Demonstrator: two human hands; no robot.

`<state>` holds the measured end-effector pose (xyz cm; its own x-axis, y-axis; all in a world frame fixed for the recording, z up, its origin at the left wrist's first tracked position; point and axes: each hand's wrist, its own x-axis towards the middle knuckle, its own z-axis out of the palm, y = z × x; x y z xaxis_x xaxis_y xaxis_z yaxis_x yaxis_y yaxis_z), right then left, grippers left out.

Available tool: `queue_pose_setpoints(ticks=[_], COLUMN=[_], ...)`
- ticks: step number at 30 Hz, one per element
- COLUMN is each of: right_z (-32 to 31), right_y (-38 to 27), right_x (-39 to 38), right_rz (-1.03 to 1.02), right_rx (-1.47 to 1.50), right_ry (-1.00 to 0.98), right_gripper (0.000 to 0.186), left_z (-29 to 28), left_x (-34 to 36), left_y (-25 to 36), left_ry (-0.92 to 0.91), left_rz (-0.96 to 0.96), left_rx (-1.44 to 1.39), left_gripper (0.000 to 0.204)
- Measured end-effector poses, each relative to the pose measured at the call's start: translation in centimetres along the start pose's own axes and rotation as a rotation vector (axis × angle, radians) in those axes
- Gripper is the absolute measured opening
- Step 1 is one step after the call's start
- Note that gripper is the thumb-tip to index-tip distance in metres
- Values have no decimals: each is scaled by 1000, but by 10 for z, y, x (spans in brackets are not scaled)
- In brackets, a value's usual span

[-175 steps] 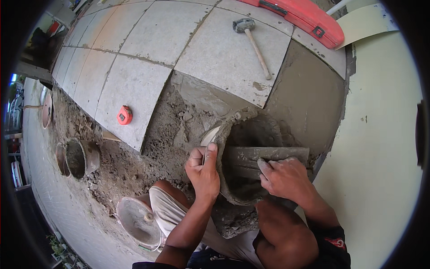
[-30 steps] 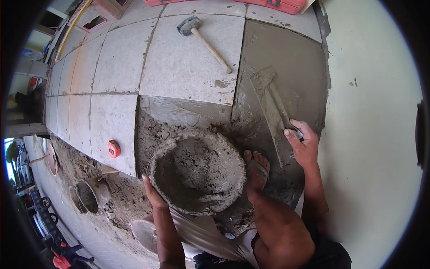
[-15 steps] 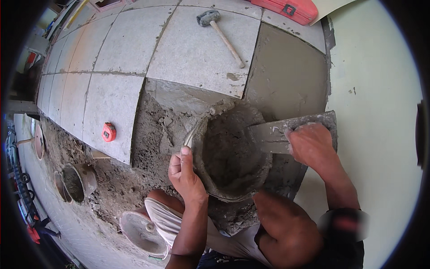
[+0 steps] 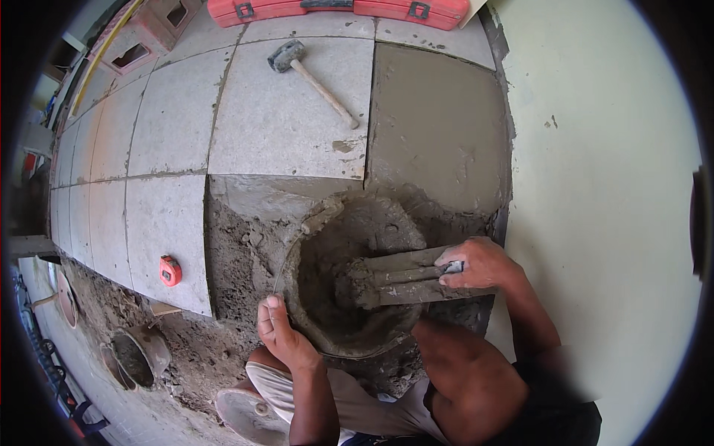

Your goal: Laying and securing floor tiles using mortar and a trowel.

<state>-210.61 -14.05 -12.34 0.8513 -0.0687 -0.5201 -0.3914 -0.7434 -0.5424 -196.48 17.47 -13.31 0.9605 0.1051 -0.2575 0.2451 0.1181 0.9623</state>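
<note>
A mortar-caked bucket stands tilted between my knees, with wet grey mortar inside. My left hand is closed at its near-left edge, thumb and fingers pinching the thin wire bucket handle. From the right, my right hand grips a long rectangular plastering trowel. The trowel's far end reaches into the bucket, and a lump of mortar sits against that end.
A rubber mallet lies on the laid floor tiles. Spread mortar borders them by the pale wall. Leftward are a red tape measure, rough soil and more buckets. A red case lies at the far side.
The trowel has turned over and dipped further into the bucket, with mortar now at its end. My left hand stays at the bucket's edge. The view has shifted.
</note>
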Motion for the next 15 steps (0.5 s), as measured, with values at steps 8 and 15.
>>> queue_pose_setpoints(ticks=[8,15], right_z=[-10,3], right_y=[25,58], right_x=[-12,27], right_rz=[107,276], right_rx=[673,826], right_ry=[60,-1], right_gripper=[33,25], left_z=[-119,-138], left_x=[63,74], left_y=[-37,-55], left_ry=[-280,-357], left_rz=[-269,-295], left_rx=[-313,-360], left_gripper=[56,61])
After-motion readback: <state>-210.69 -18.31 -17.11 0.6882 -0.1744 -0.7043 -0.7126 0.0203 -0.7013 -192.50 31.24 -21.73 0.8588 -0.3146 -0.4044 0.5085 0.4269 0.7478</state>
